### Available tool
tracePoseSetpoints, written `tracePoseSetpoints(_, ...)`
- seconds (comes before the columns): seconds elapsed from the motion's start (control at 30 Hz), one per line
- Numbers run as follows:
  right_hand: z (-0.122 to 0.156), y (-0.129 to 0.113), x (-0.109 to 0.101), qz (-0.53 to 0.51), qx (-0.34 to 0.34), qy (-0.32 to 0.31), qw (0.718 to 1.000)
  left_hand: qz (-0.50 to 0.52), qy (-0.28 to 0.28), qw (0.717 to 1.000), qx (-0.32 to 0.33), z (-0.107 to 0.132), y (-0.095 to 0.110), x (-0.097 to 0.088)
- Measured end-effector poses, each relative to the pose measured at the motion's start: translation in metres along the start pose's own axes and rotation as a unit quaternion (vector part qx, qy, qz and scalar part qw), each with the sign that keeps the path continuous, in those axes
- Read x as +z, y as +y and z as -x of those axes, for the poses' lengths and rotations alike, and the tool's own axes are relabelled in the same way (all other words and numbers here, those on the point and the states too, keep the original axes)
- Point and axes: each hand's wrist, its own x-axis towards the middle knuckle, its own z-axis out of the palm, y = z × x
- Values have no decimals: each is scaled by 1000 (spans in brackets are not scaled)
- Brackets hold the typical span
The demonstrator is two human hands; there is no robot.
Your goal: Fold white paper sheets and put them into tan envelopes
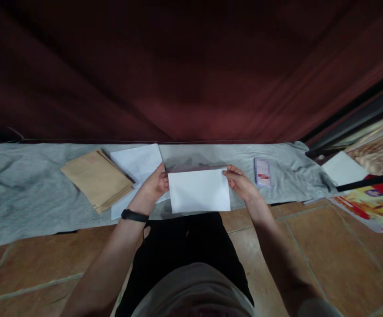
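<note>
A white rectangular sheet of paper [200, 191] is held up between my two hands, its broad face toward me. My left hand [156, 182], with a dark band on the wrist, grips the upper left edge, its fingertips partly behind the paper. At the upper right corner, my right hand [241, 182] pinches the sheet between thumb and fingers. Just beyond its top edge shows a thin greyish strip; whether this is a fold or another piece, I cannot tell. White papers [138, 160] lie beside and partly under my left hand.
A stack of brown envelopes [95, 176] lies at the left on the grey cloth [29, 193]. Right of my right hand lies a small purplish pack [263, 172]. A dark red curtain [191, 88] hangs behind. A colourful printed box [373, 204] and dark bars [359, 110] are at far right.
</note>
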Motion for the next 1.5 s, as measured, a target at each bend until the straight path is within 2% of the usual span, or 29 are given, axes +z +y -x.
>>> tracePoseSetpoints(0.03,-1,-5,-4,8,-1,-5,1000,10,-11,1000,-8,-1,6,5)
tracePoseSetpoints(0.1,-6,-19,-9,26,-18,-12,999,13,-6,1000,21,-2,18,18)
tracePoseSetpoints(0.2,-15,-46,-14,59,-82,-4,995,0,3,992,130,3,40,41)
tracePoseSetpoints(0.23,-18,-57,-14,68,-110,4,992,-18,-13,984,176,6,49,50)
tracePoseSetpoints(0.33,-24,-83,-17,77,-199,-4,977,-62,-55,931,355,21,72,70)
tracePoseSetpoints(0.37,-25,-88,-18,78,-225,-7,971,-81,-69,914,391,25,77,74)
tracePoseSetpoints(0.43,-27,-88,-23,86,-253,-6,963,-122,-70,896,422,27,78,75)
tracePoseSetpoints(0.53,-29,-66,-37,129,-232,-7,964,-206,-21,889,410,16,55,64)
tracePoseSetpoints(0.6,-31,-41,-49,196,-206,-18,958,-303,9,859,413,3,28,50)
tracePoseSetpoints(0.67,-31,-13,-61,285,-216,-20,934,-423,6,797,431,-11,-3,35)
tracePoseSetpoints(0.77,-27,27,-79,367,-230,-13,901,-553,-48,692,462,-22,-49,16)
tracePoseSetpoints(0.87,-16,58,-94,450,-250,-58,855,-630,-102,620,456,-20,-82,2)
tracePoseSetpoints(0.9,-10,66,-98,478,-251,-79,838,-643,-116,605,455,-17,-90,-2)
tracePoseSetpoints(1.03,17,85,-106,549,-275,-101,783,-679,-161,554,453,1,-105,-11)
tracePoseSetpoints(1.17,39,95,-105,580,-264,-152,755,-698,-205,513,455,17,-110,-16)
tracePoseSetpoints(1.23,46,98,-105,580,-261,-172,753,-698,-223,509,451,22,-113,-18)
tracePoseSetpoints(1.33,47,99,-104,557,-266,-174,767,-673,-222,547,446,22,-117,-22)
tracePoseSetpoints(1.4,42,96,-103,531,-266,-153,790,-630,-216,597,447,18,-119,-22)
tracePoseSetpoints(1.5,32,88,-99,492,-242,-118,828,-534,-162,710,431,9,-120,-15)
